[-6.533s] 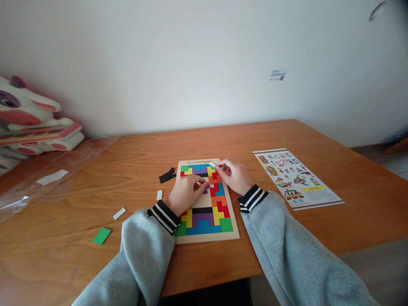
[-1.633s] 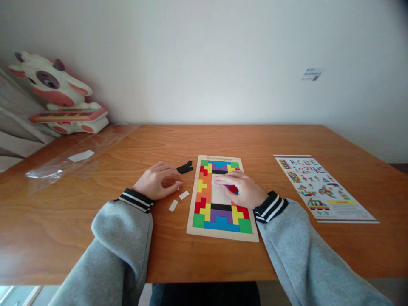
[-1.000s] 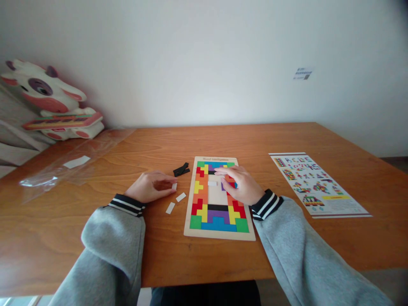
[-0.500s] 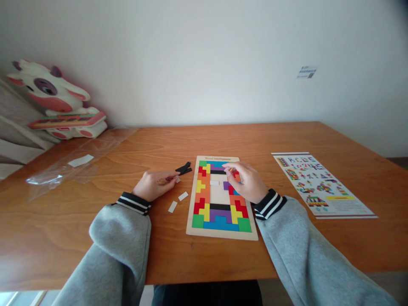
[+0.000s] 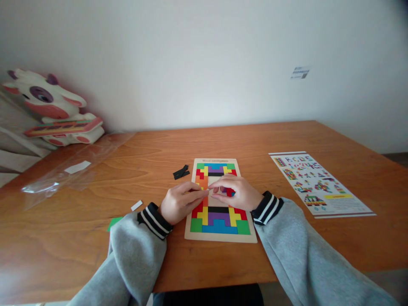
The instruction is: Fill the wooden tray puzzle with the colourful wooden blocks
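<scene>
Your left hand [image 5: 182, 202] had moved right, over the puzzle board [image 5: 219, 237], near your right hand [image 5: 238, 192]; I couldn't tell either's grip.

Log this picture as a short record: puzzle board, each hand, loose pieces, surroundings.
puzzle board: upright to viewer, multicolored pieces set in, middle partly covered
left hand: over board's left side; held item unclear
right hand: over board's right side, fingertips near left hand's; held item unclear
loose pieces, left of board: black strips, white rectangle, green piece
right: printed pattern sheet
back left: cow keyboard toy, clear plastic bag
</scene>
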Tool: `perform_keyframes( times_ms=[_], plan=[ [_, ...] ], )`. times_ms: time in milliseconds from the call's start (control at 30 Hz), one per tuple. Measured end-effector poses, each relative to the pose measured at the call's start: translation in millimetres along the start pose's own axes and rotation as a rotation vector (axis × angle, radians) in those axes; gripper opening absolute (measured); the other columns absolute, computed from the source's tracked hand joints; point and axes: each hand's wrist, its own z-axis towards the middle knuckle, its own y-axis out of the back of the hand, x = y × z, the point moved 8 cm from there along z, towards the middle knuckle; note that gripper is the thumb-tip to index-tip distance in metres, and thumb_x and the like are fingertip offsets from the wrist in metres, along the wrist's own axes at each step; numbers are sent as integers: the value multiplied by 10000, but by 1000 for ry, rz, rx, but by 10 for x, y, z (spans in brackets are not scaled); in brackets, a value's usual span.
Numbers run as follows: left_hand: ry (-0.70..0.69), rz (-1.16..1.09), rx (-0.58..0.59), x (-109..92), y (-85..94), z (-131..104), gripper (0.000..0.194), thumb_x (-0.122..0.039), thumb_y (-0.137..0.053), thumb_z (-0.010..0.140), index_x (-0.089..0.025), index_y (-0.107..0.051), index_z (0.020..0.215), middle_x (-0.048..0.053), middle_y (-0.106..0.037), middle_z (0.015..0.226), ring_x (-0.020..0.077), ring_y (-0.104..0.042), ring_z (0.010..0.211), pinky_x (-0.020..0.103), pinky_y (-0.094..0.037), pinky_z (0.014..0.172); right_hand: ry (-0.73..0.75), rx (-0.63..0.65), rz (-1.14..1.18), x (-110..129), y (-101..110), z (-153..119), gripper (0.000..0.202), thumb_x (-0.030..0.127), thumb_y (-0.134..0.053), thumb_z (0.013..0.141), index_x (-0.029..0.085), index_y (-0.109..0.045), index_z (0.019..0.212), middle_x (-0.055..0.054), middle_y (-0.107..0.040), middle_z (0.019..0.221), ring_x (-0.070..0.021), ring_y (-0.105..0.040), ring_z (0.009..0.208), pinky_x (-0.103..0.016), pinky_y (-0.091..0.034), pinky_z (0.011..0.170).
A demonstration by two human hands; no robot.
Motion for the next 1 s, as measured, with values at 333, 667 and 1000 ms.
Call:
perform_keyframes(
  times_ms=[333,667,1000],
  plan=[
    [-62,-87,0,-66,15,31,242,-190,-625,920,-253,-680,1147,31,-726,991,130,-702,863,236,-600,774,-304,-6,375,-208,-15,-7,244,442,-695,850,231,-768,949,-32,-777,944,-171,-724,870,-313,-578,826],
    [-59,-4,168,25,-107,3,176,-206,-566,924,-223,-696,1042,52,-719,940,160,-664,830,303,-578,778,-499,-259,292,-545,189,-114,340,505,-749,768,196,-667,885,-51,-754,834,-173,-705,735,-305,-565,672],
    [-44,-9,223,39,-180,-19,210,-209,-543,930,-215,-678,1091,67,-707,977,172,-652,859,321,-578,797,-460,-78,129,-487,77,-90,331,517,-644,863,199,-727,906,-44,-762,839,-158,-682,697,-287,-535,633]
  ],
)
